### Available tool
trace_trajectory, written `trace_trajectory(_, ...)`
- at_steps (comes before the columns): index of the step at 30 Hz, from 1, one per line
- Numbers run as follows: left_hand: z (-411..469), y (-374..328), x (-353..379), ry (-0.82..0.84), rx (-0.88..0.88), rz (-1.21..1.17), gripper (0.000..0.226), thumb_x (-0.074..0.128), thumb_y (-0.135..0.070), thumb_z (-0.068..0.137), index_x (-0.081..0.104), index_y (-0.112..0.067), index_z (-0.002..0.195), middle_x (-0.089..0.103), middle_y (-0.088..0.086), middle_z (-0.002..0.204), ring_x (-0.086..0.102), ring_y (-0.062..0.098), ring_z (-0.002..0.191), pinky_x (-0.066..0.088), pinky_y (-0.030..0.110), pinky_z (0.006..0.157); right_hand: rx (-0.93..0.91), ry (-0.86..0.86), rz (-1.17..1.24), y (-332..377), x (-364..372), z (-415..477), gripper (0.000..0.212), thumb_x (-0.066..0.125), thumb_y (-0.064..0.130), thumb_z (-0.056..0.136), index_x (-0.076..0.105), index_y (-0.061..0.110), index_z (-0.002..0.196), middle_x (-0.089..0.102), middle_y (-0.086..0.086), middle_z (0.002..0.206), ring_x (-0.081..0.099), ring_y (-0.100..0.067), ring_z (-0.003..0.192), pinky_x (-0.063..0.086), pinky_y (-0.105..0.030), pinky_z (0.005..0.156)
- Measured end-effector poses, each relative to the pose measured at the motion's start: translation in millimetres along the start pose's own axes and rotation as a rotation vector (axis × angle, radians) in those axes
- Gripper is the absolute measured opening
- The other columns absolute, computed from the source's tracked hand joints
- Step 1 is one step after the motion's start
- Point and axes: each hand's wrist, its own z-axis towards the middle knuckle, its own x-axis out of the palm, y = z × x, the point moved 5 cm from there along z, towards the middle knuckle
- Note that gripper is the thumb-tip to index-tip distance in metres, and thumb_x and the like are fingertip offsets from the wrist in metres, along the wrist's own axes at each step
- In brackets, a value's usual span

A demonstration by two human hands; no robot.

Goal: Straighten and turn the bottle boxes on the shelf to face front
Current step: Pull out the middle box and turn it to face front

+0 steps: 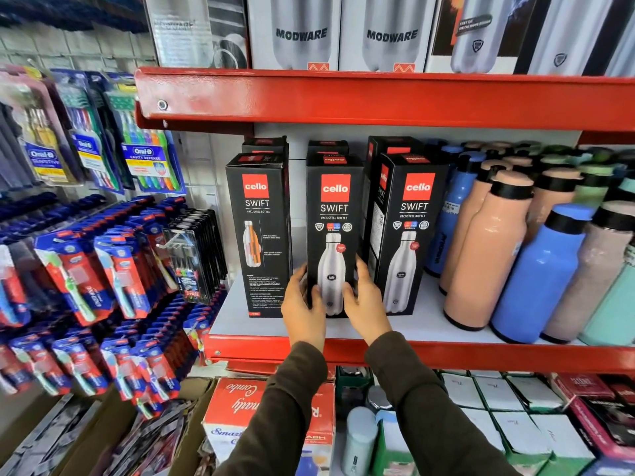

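Note:
Three black Cello Swift bottle boxes stand in a front row on the white shelf [422, 326]. The middle box [334, 214] faces front, and both hands grip its lower part: my left hand [302, 305] on its left edge, my right hand [366, 298] on its right edge. The left box [259, 231] shows a side with small text and a cutaway bottle picture. The right box [410, 231] is turned slightly, so its front and left side both show. More of the same boxes [328, 146] stand behind the row.
Loose bottles in peach [488, 255], blue [539, 276] and mint crowd the shelf's right half. A red shelf edge [378, 97] hangs above with Modware boxes on it. Toothbrush packs [113, 255] hang at the left. Cartons and boxes sit below.

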Motion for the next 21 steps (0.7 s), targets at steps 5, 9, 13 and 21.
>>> trace_trajectory(5, 0, 0, -3, -0.002, 0.012, 0.029, 0.046, 0.055, -0.004, 0.095, 0.052, -0.027, 0.134, 0.064, -0.002, 0.129, 0.061, 0.013, 0.122, 0.050, 0.042, 0.107, -0.028, -0.044, 0.037, -1, 1, -5, 0.060, 0.050, 0.005, 0.096, 0.027, 0.019, 0.150, 0.048, -0.008, 0.147, 0.044, -0.017, 0.136, 0.033, -0.026, 0.111)
trace_trajectory(9, -3, -4, -8, 0.008, 0.031, 0.077, 0.044, 0.056, -0.008, 0.095, 0.051, -0.026, 0.135, 0.062, -0.001, 0.133, 0.059, 0.015, 0.125, 0.049, 0.043, 0.108, -0.049, -0.176, 0.128, -4, -3, -15, 0.043, 0.057, 0.007, 0.093, 0.047, 0.020, 0.134, 0.058, -0.003, 0.131, 0.056, -0.003, 0.114, 0.048, -0.022, 0.102)
trace_trajectory(13, -10, -12, -20, -0.016, 0.105, 0.074, 0.036, 0.057, -0.006, 0.094, 0.056, -0.021, 0.127, 0.062, 0.000, 0.123, 0.060, 0.014, 0.114, 0.051, 0.037, 0.103, -0.063, -0.345, 0.214, -2, -9, -31, 0.028, 0.061, 0.008, 0.091, 0.059, 0.023, 0.114, 0.062, -0.001, 0.112, 0.061, -0.002, 0.093, 0.050, -0.014, 0.077)
trace_trajectory(21, -3, -28, -61, -0.185, 0.305, 0.141, 0.037, 0.055, -0.004, 0.094, 0.051, -0.010, 0.130, 0.055, 0.002, 0.124, 0.052, 0.012, 0.119, 0.036, 0.018, 0.106, -0.266, -0.283, 0.237, 45, 21, -43, 0.022, 0.064, 0.012, 0.091, 0.067, 0.017, 0.112, 0.067, 0.003, 0.105, 0.066, -0.005, 0.092, 0.053, -0.016, 0.079)
